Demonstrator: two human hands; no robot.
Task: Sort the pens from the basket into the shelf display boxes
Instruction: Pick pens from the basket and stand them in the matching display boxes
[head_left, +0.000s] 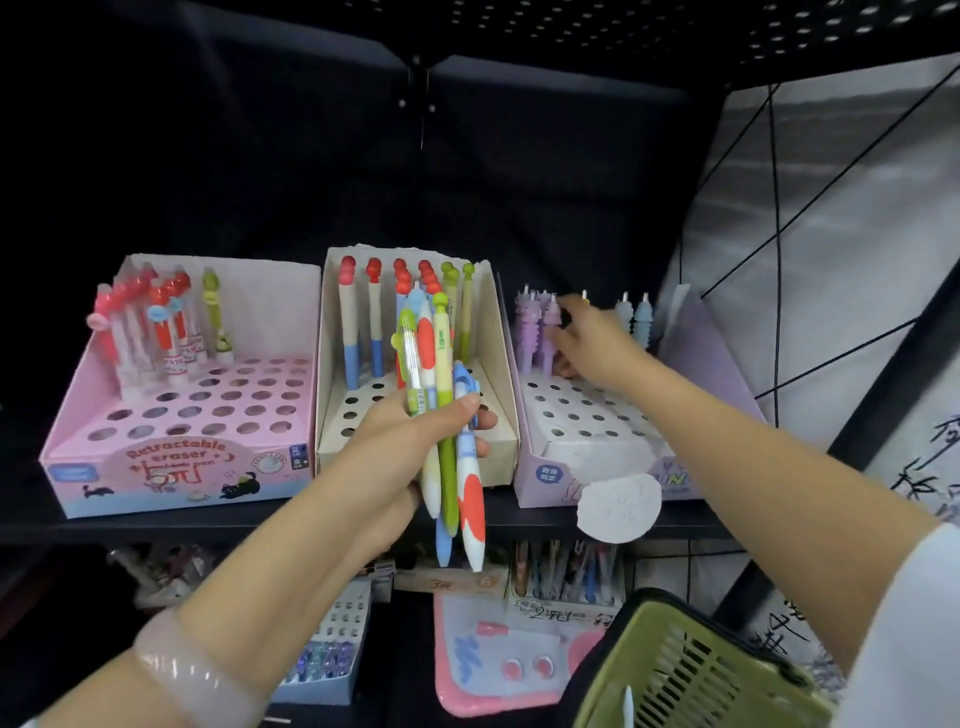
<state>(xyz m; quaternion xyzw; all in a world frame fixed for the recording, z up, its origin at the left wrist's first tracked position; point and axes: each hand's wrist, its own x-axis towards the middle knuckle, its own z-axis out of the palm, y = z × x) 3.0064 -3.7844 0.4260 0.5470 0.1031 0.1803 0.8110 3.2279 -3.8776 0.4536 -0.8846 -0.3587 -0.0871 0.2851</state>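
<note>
left hand (415, 441) grips a pen bundle (441, 415), fingers curled round it. right hand (587, 343) reaches among purple pens (535, 332); finger state unclear. risk: neighbouring pens toppling, loose bundle slipping.

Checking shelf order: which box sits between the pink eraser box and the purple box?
In the head view, the cream box stands between the pink eraser box and the purple box, partly behind the left hand's pen bundle.

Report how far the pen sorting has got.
Done: all three display boxes hold some pens, standing in their back rows: the pink box, the cream box and the lilac box.

In hand: the left hand keeps a grip on a bunch of pens; the right hand reaches among the purple pens.

Left: many holes stay empty. The green basket shows at least one more pen.
</note>
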